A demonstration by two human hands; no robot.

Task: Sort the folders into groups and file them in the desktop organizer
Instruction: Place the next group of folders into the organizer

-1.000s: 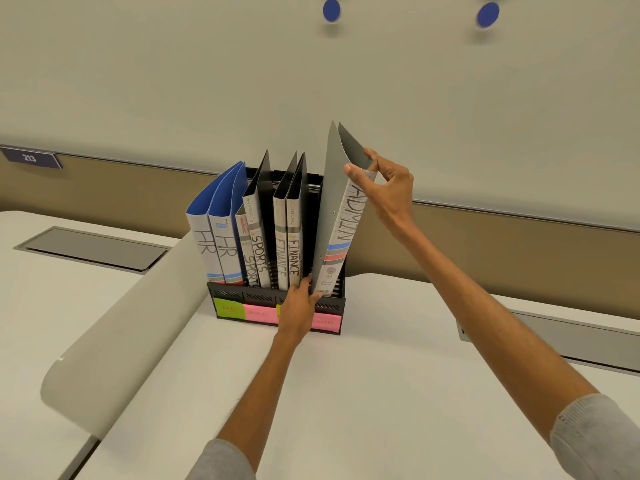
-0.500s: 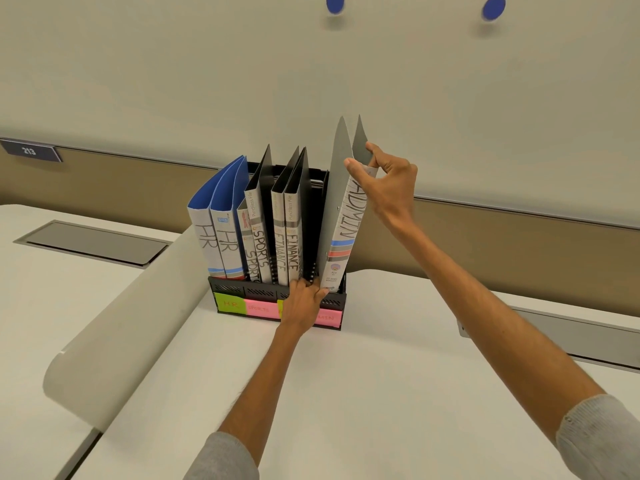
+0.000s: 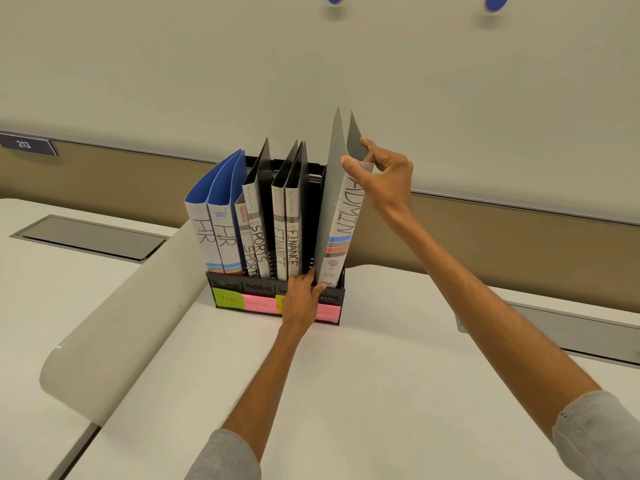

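- A black desktop organizer stands on a white desk, close to the wall.
- Its slots hold upright folders, left to right: two blue HR folders, two SPORTS folders, then two black FINANCE folders.
- A grey ADMIN folder stands in the rightmost slot. It leans a little to the right and its covers fan apart at the top.
- The person's right hand pinches the top of the ADMIN folder's spine, with the thumb on the front and the fingers curled behind.
- The left hand rests at the organizer's front lip. Its fingertips reach up against the bottom of the grey cover, beside the FINANCE folders, and the thumb lies just under the ADMIN spine. I cannot tell whether it grips the cover or only touches it.
- Coloured sticky labels line the organizer's front. The green one reads HR and the pink one SPORTS; the left hand partly hides the others.
- A small wall sign at far left reads 213.
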